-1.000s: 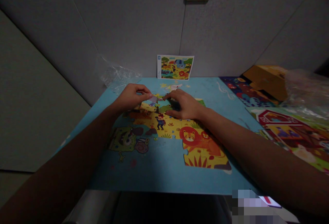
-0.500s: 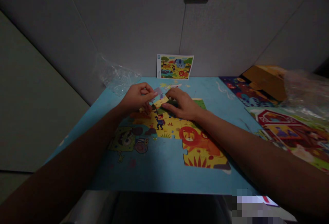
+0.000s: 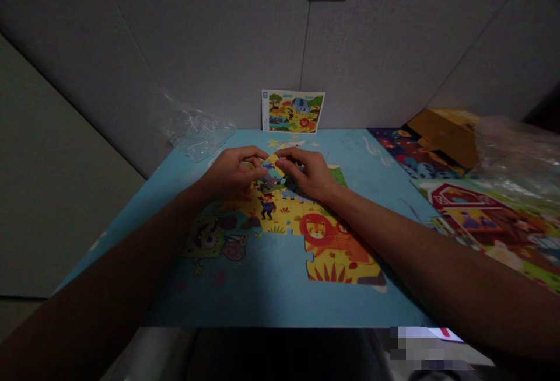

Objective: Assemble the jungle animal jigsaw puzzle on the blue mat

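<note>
Over the far part of a partly joined jigsaw puzzle [image 3: 336, 247], my two hands meet. A yellow, blue and purple puzzle piece [image 3: 272, 174] is tilted up between them; whether it is one piece or two overlapping is unclear. My left hand [image 3: 234, 169] pinches its left side with thumb and fingers. From the right, my right hand [image 3: 306, 172] pinches its upper right edge. The joined part shows lions, a figure in a cap and yellow ground. Both hands hide some of the puzzle's far and left areas.
A picture card [image 3: 294, 112] of the animal scene leans on the wall behind the blue table [image 3: 262, 287]. Clear plastic wrapping [image 3: 199, 133] lies at the back left. At the right are a farm picture [image 3: 494, 223], an orange-brown box [image 3: 446, 136] and more plastic.
My hands have come together, and both now grip at the piece. The piece has turned, showing more of its printed face. The view has shifted slightly.
</note>
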`<state>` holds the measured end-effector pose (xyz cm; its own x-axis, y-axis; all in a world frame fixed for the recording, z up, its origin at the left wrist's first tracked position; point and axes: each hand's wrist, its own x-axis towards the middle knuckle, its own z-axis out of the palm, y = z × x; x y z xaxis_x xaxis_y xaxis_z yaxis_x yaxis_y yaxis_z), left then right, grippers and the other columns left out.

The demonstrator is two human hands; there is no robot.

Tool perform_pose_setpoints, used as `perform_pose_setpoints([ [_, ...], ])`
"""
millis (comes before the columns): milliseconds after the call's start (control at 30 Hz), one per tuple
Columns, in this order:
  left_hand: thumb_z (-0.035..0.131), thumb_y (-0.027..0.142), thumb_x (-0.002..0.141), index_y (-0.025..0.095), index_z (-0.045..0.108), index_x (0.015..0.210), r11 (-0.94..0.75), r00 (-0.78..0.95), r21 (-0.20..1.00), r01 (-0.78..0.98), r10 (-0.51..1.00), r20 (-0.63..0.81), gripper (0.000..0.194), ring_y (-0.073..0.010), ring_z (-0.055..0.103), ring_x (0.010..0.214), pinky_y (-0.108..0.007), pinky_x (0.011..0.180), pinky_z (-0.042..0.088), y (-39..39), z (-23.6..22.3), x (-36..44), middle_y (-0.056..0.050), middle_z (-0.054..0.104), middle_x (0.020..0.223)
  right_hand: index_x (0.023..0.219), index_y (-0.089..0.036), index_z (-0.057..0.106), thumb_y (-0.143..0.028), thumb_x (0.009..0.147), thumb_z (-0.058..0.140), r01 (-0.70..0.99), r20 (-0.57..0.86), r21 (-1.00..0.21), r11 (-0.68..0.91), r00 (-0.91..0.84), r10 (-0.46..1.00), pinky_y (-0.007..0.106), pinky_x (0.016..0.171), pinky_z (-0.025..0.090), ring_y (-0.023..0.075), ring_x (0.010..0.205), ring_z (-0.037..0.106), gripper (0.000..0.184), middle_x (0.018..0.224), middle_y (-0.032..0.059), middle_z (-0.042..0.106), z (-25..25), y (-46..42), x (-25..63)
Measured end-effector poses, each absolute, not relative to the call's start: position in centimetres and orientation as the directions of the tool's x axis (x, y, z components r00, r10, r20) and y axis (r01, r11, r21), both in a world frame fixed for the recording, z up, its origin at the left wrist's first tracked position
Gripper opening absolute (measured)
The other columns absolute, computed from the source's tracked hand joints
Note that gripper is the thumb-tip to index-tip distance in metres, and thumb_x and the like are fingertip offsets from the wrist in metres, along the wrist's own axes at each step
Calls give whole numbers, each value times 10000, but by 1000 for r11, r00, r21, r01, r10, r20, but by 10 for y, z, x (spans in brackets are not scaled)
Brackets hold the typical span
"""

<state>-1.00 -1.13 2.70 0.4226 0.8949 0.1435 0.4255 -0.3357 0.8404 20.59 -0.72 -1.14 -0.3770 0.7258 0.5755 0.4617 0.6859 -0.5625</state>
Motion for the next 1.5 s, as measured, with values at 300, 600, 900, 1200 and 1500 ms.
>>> perform_pose_setpoints([
  [300,706,344,801,196,544,1304,-305,411,901,309,897,163,549,-114,590,399,-209,374,424,-11,31,-16,58,559,702,941,-161,636,-476,937,524,476,548,-559,679,-402,733,288,635,371,143,630,502,334,701,11,617,-9,-8,209],
  [600,691,432,750,149,690,862,-463,397,705,537,876,272,304,-96,532,565,-203,513,434,-4,35,-24,-3,637,749,763,-186,576,-472,982,449,492,505,-545,679,-454,734,288,661,368,138,656,516,381,688,14,594,-6,-9,206],
  [900,675,369,709,179,777,795,-410,425,658,632,893,148,231,-133,521,545,-255,545,407,4,39,-38,-14,648,605,760,-177,621,-468,981,423,528,504,-522,670,-442,742,285,639,360,130,623,486,415,666,10,584,-7,-7,209],
  [1200,651,441,759,181,654,827,-428,438,702,569,880,182,269,-122,519,514,-223,496,371,3,20,-26,18,606,603,802,-165,685,-405,903,578,508,437,-523,684,-529,727,276,631,375,132,622,530,282,684,20,646,-12,-6,208],
  [1500,630,365,778,166,690,1084,-467,482,710,527,852,203,370,-66,413,446,-207,439,299,-1,20,-21,8,617,774,703,-177,602,-390,914,542,535,429,-506,677,-525,735,272,602,334,121,580,481,305,624,-1,576,-13,-6,208],
])
